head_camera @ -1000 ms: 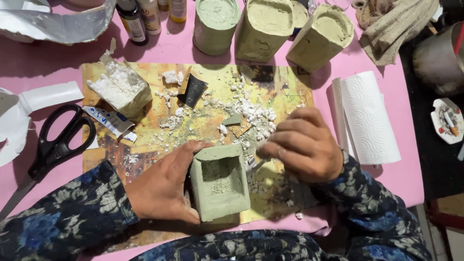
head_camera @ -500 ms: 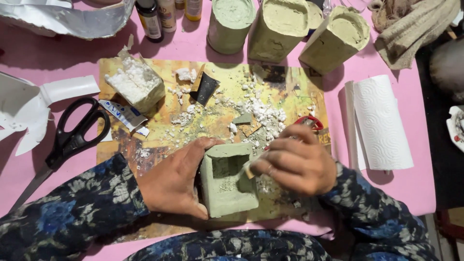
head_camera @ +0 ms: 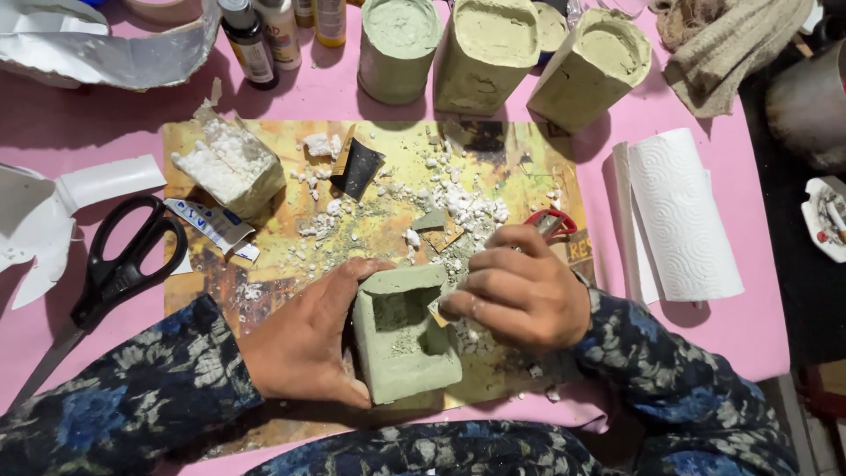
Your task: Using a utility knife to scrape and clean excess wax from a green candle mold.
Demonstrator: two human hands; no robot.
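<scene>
Green block (head_camera: 404,339), a squarish clay-like piece with a hollow dug into its top, sits at the near middle of the scene on a stained yellow mat (head_camera: 264,291) that lies on the pink bench (head_camera: 731,326). The left hand (head_camera: 304,339) wraps around the block's left side, thumb along its far edge, gripping it firmly. The right hand (head_camera: 524,291) is curled closed just right of the block, its fingertips at the hollow's right rim, pinching something small there; what it is cannot be told. A red-handled tool (head_camera: 551,222) peeks out just beyond the right hand.

White crumbs (head_camera: 458,207) are scattered over the middle of the mat. At the mat's far left stands a crumbly white foam chunk (head_camera: 229,167), with a dark folded scrap (head_camera: 357,167) to its right. Black scissors (head_camera: 119,273) lie on the left of the bench, beside torn white paper (head_camera: 53,211). Along the far edge stand three green moulded blocks (head_camera: 485,53) and some small bottles (head_camera: 264,35). A paper towel roll (head_camera: 683,216) lies to the right of the mat, and a beige cloth (head_camera: 731,44) is bunched at the far right.
</scene>
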